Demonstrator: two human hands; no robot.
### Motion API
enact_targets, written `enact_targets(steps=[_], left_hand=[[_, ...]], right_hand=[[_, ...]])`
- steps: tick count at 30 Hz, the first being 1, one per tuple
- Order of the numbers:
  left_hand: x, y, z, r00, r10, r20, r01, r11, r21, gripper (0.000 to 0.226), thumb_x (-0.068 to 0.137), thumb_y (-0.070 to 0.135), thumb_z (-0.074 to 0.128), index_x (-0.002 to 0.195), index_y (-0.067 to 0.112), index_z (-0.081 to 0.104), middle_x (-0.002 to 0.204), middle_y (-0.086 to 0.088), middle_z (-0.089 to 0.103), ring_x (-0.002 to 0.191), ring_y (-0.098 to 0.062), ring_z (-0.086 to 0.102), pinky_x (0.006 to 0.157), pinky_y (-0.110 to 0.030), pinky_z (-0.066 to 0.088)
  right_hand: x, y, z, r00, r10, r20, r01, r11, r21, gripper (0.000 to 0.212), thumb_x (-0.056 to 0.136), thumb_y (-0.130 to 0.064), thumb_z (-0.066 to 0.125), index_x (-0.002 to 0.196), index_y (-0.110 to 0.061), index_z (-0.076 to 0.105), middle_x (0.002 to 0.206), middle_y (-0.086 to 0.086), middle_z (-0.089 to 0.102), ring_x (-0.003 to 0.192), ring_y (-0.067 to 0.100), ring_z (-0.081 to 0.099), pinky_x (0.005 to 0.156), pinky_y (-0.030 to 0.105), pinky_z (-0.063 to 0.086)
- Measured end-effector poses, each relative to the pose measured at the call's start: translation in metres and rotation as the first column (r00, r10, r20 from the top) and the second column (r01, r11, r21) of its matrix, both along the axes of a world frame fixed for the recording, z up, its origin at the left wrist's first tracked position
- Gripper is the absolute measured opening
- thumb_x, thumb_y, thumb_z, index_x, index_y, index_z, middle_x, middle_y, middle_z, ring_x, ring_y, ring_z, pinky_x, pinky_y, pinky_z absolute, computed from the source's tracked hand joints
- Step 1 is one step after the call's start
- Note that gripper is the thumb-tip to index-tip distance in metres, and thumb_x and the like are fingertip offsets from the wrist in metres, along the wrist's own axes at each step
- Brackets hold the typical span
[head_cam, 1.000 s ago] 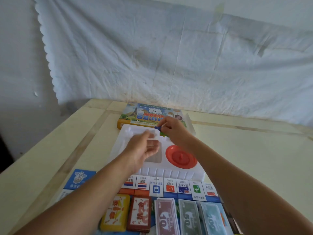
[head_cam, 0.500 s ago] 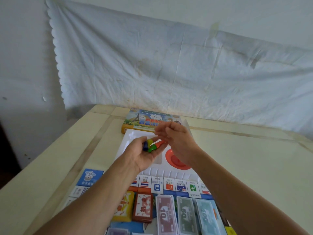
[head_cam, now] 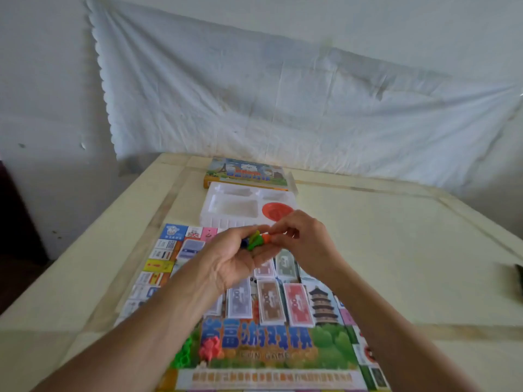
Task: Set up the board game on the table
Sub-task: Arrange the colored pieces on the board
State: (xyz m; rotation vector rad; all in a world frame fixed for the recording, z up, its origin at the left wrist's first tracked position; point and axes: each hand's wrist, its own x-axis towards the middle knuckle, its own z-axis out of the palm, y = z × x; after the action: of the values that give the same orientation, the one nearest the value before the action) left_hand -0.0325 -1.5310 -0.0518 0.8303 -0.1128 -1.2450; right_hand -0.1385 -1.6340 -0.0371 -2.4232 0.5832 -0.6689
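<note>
The colourful game board (head_cam: 263, 346) lies flat on the table in front of me. Stacks of paper money (head_cam: 268, 302) rest in rows on its middle. My left hand (head_cam: 229, 258) is cupped palm up over the board's far half and holds small plastic pawns (head_cam: 252, 241), green and blue ones showing. My right hand (head_cam: 300, 241) meets it from the right, fingertips pinched on an orange pawn (head_cam: 266, 238) at the edge of the left palm. Red (head_cam: 210, 349) and green (head_cam: 182, 353) plastic pieces lie on the board near me.
A white plastic tray (head_cam: 232, 207) with a red dish (head_cam: 276, 212) in it sits past the board. Behind it lies the game box (head_cam: 246, 172). A white sheet hangs on the wall. A dark object (head_cam: 518, 274) shows at the right table edge.
My right hand took pawns from the tray and dropped them into my left palm. Both hands then drew back from the tray to above the board, and my view tilted down.
</note>
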Motion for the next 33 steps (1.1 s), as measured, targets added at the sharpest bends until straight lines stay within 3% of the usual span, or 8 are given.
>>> enact_targets(steps=[5, 8, 14, 20, 24, 26, 28, 33], left_hand=[[-0.052, 0.03, -0.002, 0.997, 0.015, 0.08, -0.017, 1.0, 0.012, 0.009, 0.088, -0.004, 0.056, 0.085, -0.011, 0.061, 0.077, -0.021, 0.064, 0.055, -0.021, 0.067, 0.057, -0.029, 0.059], [-0.081, 0.042, -0.011, 0.994, 0.013, 0.113, -0.015, 1.0, 0.019, 0.008, 0.089, -0.003, 0.056, 0.085, -0.009, 0.06, 0.073, -0.017, 0.063, 0.052, -0.016, 0.065, 0.052, -0.023, 0.058], [-0.12, 0.058, -0.029, 0.995, -0.041, 0.089, 0.04, 0.999, 0.013, 0.009, 0.089, -0.002, 0.058, 0.092, -0.008, 0.063, 0.076, -0.015, 0.067, 0.058, -0.015, 0.066, 0.054, -0.022, 0.058], [-0.153, 0.061, -0.045, 0.991, -0.107, 0.076, 0.107, 0.994, 0.007, 0.011, 0.091, -0.003, 0.054, 0.095, -0.008, 0.063, 0.073, -0.014, 0.067, 0.058, -0.014, 0.067, 0.056, -0.021, 0.058], [-0.173, 0.055, -0.057, 0.992, -0.108, 0.061, 0.104, 0.993, 0.056, 0.013, 0.093, 0.0, 0.053, 0.095, -0.008, 0.063, 0.079, -0.017, 0.069, 0.06, -0.017, 0.069, 0.059, -0.024, 0.059], [-0.178, 0.053, -0.064, 0.996, -0.084, 0.025, 0.081, 0.992, 0.093, 0.014, 0.094, 0.002, 0.053, 0.095, -0.008, 0.061, 0.084, -0.02, 0.068, 0.061, -0.019, 0.069, 0.059, -0.027, 0.059], [-0.179, 0.053, -0.07, 0.997, -0.071, -0.011, 0.072, 0.991, 0.111, 0.015, 0.095, 0.003, 0.05, 0.096, -0.008, 0.06, 0.092, -0.024, 0.066, 0.068, -0.023, 0.068, 0.061, -0.029, 0.059], [-0.182, 0.056, -0.076, 0.995, -0.095, -0.032, 0.098, 0.989, 0.106, 0.018, 0.097, 0.001, 0.043, 0.099, -0.008, 0.058, 0.092, -0.025, 0.066, 0.077, -0.026, 0.066, 0.062, -0.029, 0.059]], right_hand=[[-0.05, 0.032, 0.001, 0.999, 0.007, -0.052, -0.005, 0.999, 0.045, 0.003, 0.083, -0.016, 0.069, 0.082, -0.018, 0.067, 0.068, -0.008, 0.061, 0.061, 0.001, 0.052, 0.057, 0.013, 0.039], [-0.078, 0.043, -0.006, 1.0, 0.012, -0.026, -0.009, 0.994, 0.105, 0.008, 0.082, -0.012, 0.07, 0.079, -0.018, 0.065, 0.072, 0.001, 0.067, 0.064, 0.011, 0.058, 0.063, 0.026, 0.048], [-0.124, 0.058, -0.027, 0.989, -0.024, 0.143, -0.057, 0.84, 0.54, 0.015, 0.079, 0.001, 0.07, 0.088, -0.01, 0.065, 0.08, 0.008, 0.067, 0.077, 0.016, 0.062, 0.079, 0.03, 0.051], [-0.163, 0.068, -0.048, 0.987, -0.101, 0.123, 0.027, 0.869, 0.494, 0.014, 0.083, -0.004, 0.067, 0.078, -0.017, 0.067, 0.07, -0.004, 0.063, 0.063, 0.0, 0.056, 0.064, 0.013, 0.046], [-0.19, 0.059, -0.065, 0.974, -0.206, 0.094, 0.135, 0.861, 0.49, 0.006, 0.085, -0.011, 0.065, 0.08, -0.014, 0.065, 0.068, -0.001, 0.058, 0.061, 0.008, 0.049, 0.06, 0.023, 0.042], [-0.204, 0.048, -0.076, 0.962, -0.274, 0.015, 0.246, 0.887, 0.391, 0.007, 0.084, -0.015, 0.067, 0.078, -0.014, 0.064, 0.067, -0.002, 0.057, 0.06, 0.01, 0.047, 0.059, 0.025, 0.04], [-0.217, 0.04, -0.086, 0.95, -0.294, -0.108, 0.311, 0.922, 0.229, 0.008, 0.085, -0.018, 0.067, 0.078, -0.015, 0.063, 0.069, -0.006, 0.058, 0.06, 0.009, 0.048, 0.056, 0.018, 0.039], [-0.23, 0.034, -0.105, 0.932, -0.254, -0.259, 0.279, 0.958, 0.067, 0.011, 0.089, -0.023, 0.063, 0.09, -0.013, 0.061, 0.087, -0.007, 0.054, 0.071, 0.001, 0.051, 0.053, 0.009, 0.04]])
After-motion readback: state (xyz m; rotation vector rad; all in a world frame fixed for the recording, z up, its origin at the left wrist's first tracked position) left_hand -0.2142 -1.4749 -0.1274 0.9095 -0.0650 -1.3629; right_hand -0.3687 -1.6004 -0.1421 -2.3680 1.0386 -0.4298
